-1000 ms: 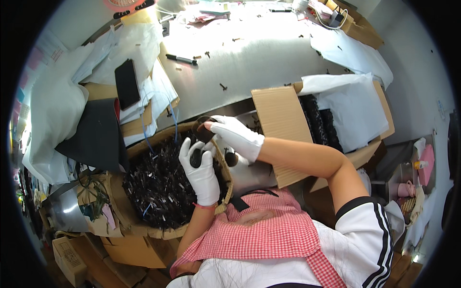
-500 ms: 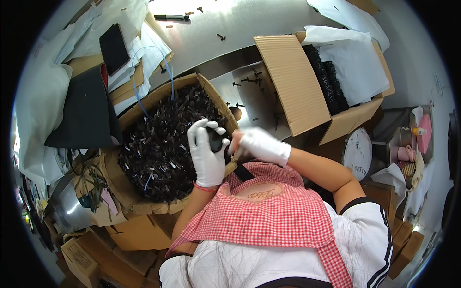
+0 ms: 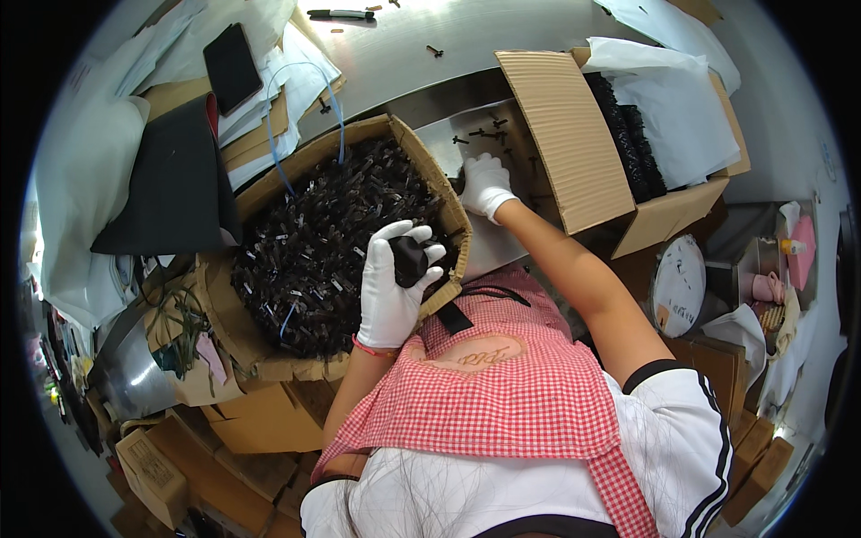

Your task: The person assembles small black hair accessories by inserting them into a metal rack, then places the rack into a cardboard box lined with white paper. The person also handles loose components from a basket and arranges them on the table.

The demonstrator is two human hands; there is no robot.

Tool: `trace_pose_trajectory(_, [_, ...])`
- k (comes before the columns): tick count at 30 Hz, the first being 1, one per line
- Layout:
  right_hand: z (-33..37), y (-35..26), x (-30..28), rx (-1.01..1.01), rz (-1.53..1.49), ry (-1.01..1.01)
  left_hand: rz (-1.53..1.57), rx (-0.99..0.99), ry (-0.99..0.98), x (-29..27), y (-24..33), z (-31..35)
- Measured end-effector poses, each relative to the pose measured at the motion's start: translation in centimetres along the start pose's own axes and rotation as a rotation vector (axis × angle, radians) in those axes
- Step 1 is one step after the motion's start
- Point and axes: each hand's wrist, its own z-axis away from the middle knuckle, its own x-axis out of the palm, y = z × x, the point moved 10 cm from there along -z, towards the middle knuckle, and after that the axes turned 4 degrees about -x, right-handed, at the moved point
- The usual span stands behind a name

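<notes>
My left hand (image 3: pixel 391 285), in a white glove, is closed around a smooth, rounded black object (image 3: pixel 410 261) at the near right side of a carton. That carton (image 3: pixel 457 224) holds a heap of small dark parts (image 3: pixel 314 242). Beyond its right wall, my right hand (image 3: pixel 487 186), also gloved, is down on the metal surface with its fingers curled. A dark rounded piece (image 3: pixel 458 182) shows at the left edge of that hand. What lies under its fingertips is hidden. Several small black parts (image 3: pixel 484 134) lie scattered just past my right hand.
An open carton (image 3: pixel 574 143) with black pieces and white sheets stands on the right. A phone (image 3: pixel 232 68) lies on papers at the far left, near a folded black sheet (image 3: pixel 161 188). A marker (image 3: pixel 341 15) lies on the metal table (image 3: pixel 395 63). A blue loop (image 3: pixel 269 134) rises over the carton.
My right hand has moved from beside my left hand out to the metal surface past the carton. My left hand still holds the black object, now more plainly visible. The view has shifted slightly.
</notes>
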Motion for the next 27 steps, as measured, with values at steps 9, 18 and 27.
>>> trace_pose_trajectory(9, [6.2, 0.4, -8.5, -0.285, -1.080, 0.286, 0.071, -0.005, -0.066, -0.1, 0.4, -0.2])
trace_pose_trajectory(18, [12.9, -9.9, -11.1, -0.644, -1.049, -0.118, -0.138, -0.102, -0.333, 4.2, 0.0, 0.3])
trace_pose_trajectory(27, [16.3, -14.0, -13.8, -1.021, -0.512, 0.627, -0.126, -0.169, 0.050, -0.5, 0.0, 2.0])
